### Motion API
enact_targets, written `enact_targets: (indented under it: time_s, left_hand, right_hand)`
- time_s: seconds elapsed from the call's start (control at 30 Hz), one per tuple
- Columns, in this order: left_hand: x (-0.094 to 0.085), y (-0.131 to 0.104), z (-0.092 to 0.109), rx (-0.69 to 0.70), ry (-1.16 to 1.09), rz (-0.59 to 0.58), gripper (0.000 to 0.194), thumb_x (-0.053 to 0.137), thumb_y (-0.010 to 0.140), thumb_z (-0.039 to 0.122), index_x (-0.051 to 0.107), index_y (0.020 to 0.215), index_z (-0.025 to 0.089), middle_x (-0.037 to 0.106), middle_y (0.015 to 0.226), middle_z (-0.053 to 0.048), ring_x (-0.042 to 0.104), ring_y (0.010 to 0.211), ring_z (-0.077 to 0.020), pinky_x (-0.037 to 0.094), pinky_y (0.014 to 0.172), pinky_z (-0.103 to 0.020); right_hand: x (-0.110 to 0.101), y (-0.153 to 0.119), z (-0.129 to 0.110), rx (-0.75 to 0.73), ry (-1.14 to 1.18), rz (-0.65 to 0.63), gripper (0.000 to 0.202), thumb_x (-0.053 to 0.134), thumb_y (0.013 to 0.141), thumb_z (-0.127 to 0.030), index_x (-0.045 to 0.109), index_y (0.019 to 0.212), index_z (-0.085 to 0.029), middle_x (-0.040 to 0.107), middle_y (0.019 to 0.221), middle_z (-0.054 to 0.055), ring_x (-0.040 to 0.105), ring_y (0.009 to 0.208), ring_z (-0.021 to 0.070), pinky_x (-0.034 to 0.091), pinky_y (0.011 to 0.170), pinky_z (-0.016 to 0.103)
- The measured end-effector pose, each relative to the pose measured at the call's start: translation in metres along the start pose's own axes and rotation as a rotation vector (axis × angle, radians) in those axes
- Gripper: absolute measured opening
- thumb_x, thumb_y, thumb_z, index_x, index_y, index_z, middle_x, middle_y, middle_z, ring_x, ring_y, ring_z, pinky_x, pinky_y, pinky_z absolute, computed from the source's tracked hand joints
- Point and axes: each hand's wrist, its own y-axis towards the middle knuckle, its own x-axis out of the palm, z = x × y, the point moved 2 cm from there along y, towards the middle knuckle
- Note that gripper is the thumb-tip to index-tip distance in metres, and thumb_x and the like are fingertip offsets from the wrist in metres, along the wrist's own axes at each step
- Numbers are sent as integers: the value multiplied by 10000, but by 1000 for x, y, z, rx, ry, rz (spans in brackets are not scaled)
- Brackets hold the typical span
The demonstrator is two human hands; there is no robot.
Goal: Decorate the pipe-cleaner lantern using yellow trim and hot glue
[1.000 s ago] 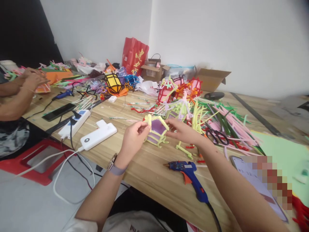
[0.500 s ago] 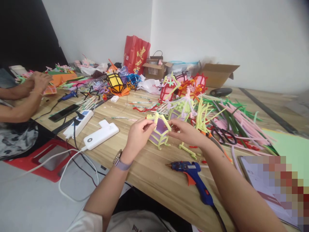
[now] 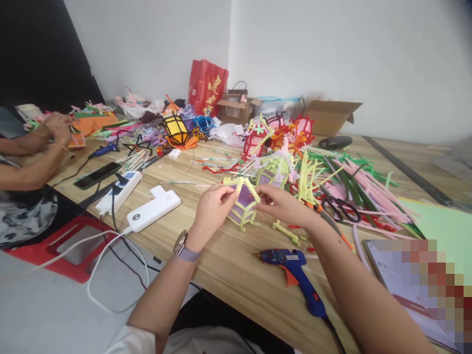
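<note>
A small lantern (image 3: pixel 242 209) with purple panels and a pale yellow pipe-cleaner frame stands on the table between my hands. My left hand (image 3: pixel 215 204) pinches the yellow edging of its roof from the left, thumb and fingertips together. On the other side, my right hand (image 3: pixel 278 202) has its bent fingers against the right roof edge, the fingertips partly hidden. Right of the lantern lies a short twisted yellow pipe-cleaner piece (image 3: pixel 285 232). Nearer me, a blue glue gun (image 3: pixel 291 268) with an orange trigger lies on its side.
Pipe cleaners (image 3: pixel 365 189), black-handled scissors (image 3: pixel 341 209) and a tablet-like panel (image 3: pixel 401 290) lie to the right. Finished lanterns (image 3: pixel 254 142) stand behind. A white power bank (image 3: pixel 155 209) and power strip (image 3: pixel 120 191) sit left. A co-worker's hands (image 3: pixel 59 130) work at far left.
The view has shifted very slightly. Both my hands stay at the lantern's roof, with only small finger movement. The co-worker's hands have moved a little.
</note>
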Motion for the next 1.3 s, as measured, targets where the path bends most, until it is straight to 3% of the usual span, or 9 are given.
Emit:
enact_targets:
  time_s: [0.3, 0.4, 0.5, 0.6, 0.77, 1.3]
  left_hand:
    - [3, 0, -3, -25, -12, -10, 149, 557, 837, 239, 682, 786, 177, 678, 749, -17, 572, 686, -139, 412, 637, -248]
    - [3, 0, -2, -24, -13, -14, 166, 545, 844, 244, 675, 769, 175, 672, 753, -19, 564, 687, -138, 405, 632, -246]
    - [4, 0, -2, -39, -12, -26, 167, 543, 841, 236, 666, 751, 167, 654, 737, -17, 546, 658, -127, 398, 615, -238]
    - [4, 0, -3, -39, -9, -22, 157, 550, 833, 227, 666, 746, 168, 639, 713, -11, 537, 645, -123, 390, 603, -232]
    - [4, 2, -3, -36, -4, -20, 149, 558, 825, 207, 669, 737, 162, 621, 693, -6, 537, 643, -119, 373, 597, -227]
    - [2, 6, 0, -49, 34, -71, 167, 553, 794, 180, 644, 656, 160, 599, 633, 4, 519, 608, -118, 339, 573, -231]
  right_hand:
    - [0, -2, 1, -14, -12, -22, 172, 529, 832, -261, 590, 977, -190, 606, 862, 31, 546, 714, 148, 445, 669, 278]
    - [-6, -5, -1, -54, -23, -3, 274, 588, 790, -289, 589, 1046, -195, 603, 985, 61, 570, 890, 190, 462, 788, 328]
    - [-12, -4, -6, -44, 8, 122, 347, 606, 788, -350, 578, 1106, -213, 587, 1133, 84, 536, 1085, 226, 430, 908, 373]
    - [-13, 6, -12, 65, 49, 266, 347, 564, 827, -329, 553, 1155, -216, 650, 1011, 58, 609, 942, 197, 459, 833, 346]
    - [-4, 24, -20, 100, 39, 271, 320, 586, 776, -213, 601, 1093, -181, 640, 773, 6, 592, 697, 155, 452, 681, 286]
    - [1, 26, -14, 79, 93, 257, 234, 530, 789, -248, 617, 992, -172, 638, 764, 16, 578, 689, 154, 440, 670, 281]
